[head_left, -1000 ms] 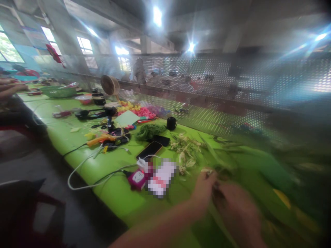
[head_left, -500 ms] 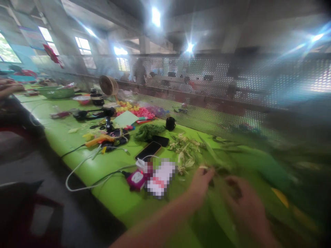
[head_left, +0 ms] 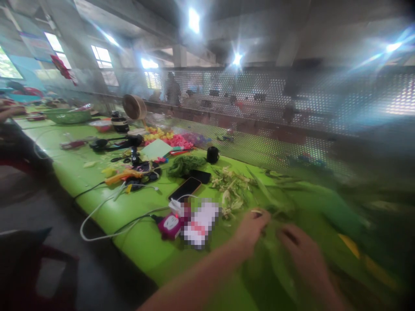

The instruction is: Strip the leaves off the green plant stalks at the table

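Note:
My left hand [head_left: 253,226] is closed in a pinch at the lower right, over the green table [head_left: 136,255]. What it grips is blurred, a small greenish piece at the fingertips. To its right, my right hand [head_left: 301,246] has its fingers curled inward, with smeared green material near them; I cannot make out what they hold. Just beyond the left hand lies a heap of pale yellow-green leafy pieces [head_left: 231,190]. A long green leaf-like strip [head_left: 264,188] slants down towards both hands.
Left of my hands are a purple power socket [head_left: 170,225], a pixelated pale item [head_left: 201,224], a phone [head_left: 185,188] and a white cable [head_left: 89,235]. Farther back stand a black mug [head_left: 212,154], green yarn-like strands [head_left: 184,165] and a fan [head_left: 134,107]. A perforated screen [head_left: 227,116] borders the table.
My right hand has shifted slightly left and down, and its fingers look more closed. The left hand stays nearly in place, and the view has moved a little.

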### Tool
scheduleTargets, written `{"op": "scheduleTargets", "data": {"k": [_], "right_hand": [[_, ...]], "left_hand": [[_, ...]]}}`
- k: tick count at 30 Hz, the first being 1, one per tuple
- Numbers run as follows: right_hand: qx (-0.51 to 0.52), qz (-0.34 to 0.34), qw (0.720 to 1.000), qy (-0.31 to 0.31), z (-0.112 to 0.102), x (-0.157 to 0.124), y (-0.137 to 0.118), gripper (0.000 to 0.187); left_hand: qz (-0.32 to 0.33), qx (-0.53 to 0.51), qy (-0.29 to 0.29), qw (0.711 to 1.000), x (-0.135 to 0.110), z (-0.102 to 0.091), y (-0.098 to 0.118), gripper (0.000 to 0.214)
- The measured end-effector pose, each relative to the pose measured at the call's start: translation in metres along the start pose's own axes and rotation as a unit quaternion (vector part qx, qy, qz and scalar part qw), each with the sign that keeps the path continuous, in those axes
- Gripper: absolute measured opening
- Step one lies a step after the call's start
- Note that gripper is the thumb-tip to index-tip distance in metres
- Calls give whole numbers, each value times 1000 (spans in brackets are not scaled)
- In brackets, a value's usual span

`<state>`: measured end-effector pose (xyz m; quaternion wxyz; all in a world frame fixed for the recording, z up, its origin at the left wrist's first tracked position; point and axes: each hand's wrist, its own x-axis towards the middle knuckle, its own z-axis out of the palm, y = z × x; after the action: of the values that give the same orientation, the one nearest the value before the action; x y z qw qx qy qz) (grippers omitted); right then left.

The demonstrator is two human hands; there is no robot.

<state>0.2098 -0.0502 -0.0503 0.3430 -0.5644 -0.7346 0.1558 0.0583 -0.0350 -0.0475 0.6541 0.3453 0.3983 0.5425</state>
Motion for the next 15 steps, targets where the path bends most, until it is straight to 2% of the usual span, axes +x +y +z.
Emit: {"op": "scheduleTargets", "data": {"k": [5, 8, 12, 15], "right_hand": [[1, 35, 999, -8, -7, 3, -1, 24], [25, 40, 999, -11, -11, 4, -5, 20], [76, 32, 996, 39, -18, 8, -13, 23], [87, 56, 992, 68, -22, 11, -19, 18]], "left_hand": [[13, 28, -7, 999, -2, 0, -1, 26], [38, 79, -8, 996, 1, -3, -5, 20], [69, 159, -39, 984, 4, -6, -8, 15], [74, 185, -76, 977, 4, -5, -8, 17]]}}
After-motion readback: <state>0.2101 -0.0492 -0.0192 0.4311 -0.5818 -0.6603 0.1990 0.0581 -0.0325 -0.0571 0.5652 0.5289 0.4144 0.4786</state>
